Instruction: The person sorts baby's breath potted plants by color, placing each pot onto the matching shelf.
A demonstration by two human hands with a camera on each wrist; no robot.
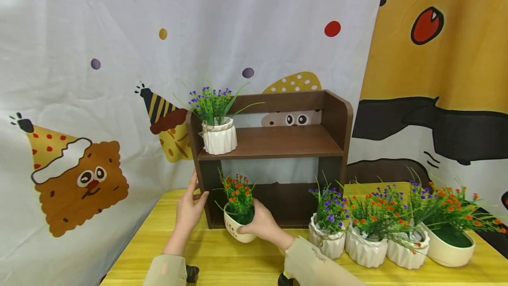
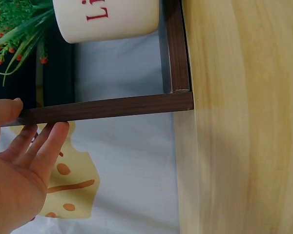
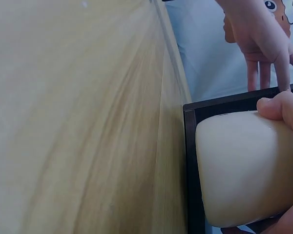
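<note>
My right hand [image 1: 261, 223] grips a cream flowerpot [image 1: 233, 229] with red lettering and orange-red artificial flowers [image 1: 238, 192]. It holds the pot tilted before the lower compartment of a dark brown two-tier shelf [image 1: 274, 142]. In the right wrist view, the thumb lies on the pot's smooth side [image 3: 249, 168]. At the shelf's left side panel [image 2: 107, 106], my left hand [image 2: 24, 170] pinches the edge, thumb on the inner face and fingertips on the outer. On the upper tier, at its left end, stands a white ribbed pot [image 1: 220, 138] with purple flowers.
Right of the shelf's front, several potted plants stand in a row on the wooden table [image 1: 222, 264]: white ribbed pots [image 1: 366, 246] and an oval cream pot [image 1: 452, 248] at the far right. A printed cartoon curtain [image 1: 119, 56] hangs behind.
</note>
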